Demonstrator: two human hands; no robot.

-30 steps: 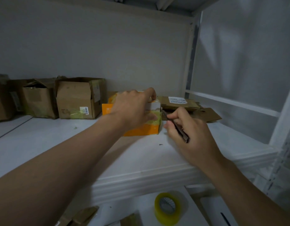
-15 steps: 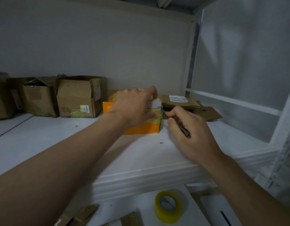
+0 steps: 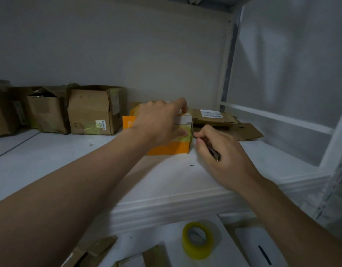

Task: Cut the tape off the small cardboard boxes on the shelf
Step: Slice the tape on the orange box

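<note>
Right hand [image 3: 226, 157] has crept slightly up the right edge of the orange box [image 3: 178, 148], fingers curled round a dark cutter [image 3: 214, 153] whose tip meets the yellowish tape [image 3: 182, 132]. Left hand [image 3: 158, 124] clasps the box's top on the shelf [image 3: 70, 160]. Brown cartons [image 3: 89, 110] stand left of the box, a tape roll [image 3: 198, 239] below it

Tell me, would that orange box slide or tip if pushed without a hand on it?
Probably slide: the orange box sits on a smooth white shelf and looks small and light. Tipping seems unlikely, since it is wider than tall. The left hand holding it hints that it shifts easily.
</note>
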